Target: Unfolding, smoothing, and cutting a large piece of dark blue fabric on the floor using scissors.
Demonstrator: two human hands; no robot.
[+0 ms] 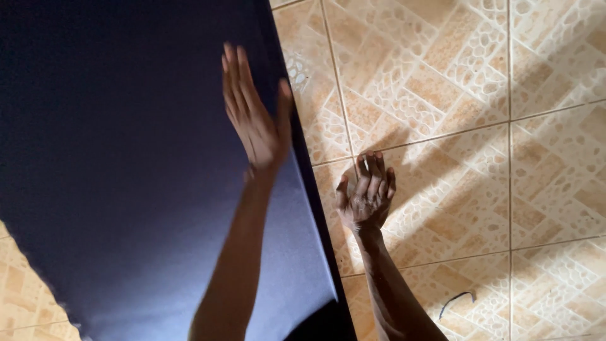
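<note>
Hands reach forward with arms stretched out. Left hand (255,113) is flat, fingers together and straight, thumb spread, over the right edge of a dark blue sheet (126,158), gripping nothing. Right hand (366,196) hangs loosely cupped above the tiled floor (473,95), empty. Sheet looks smooth and covers the view's left half. A small dark curved wire (456,300) lies on the floor, lower right.

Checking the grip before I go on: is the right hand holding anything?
No. The right hand is open and empty, fingers spread over the tiled floor, beside the edge of the dark blue sheet.
</note>
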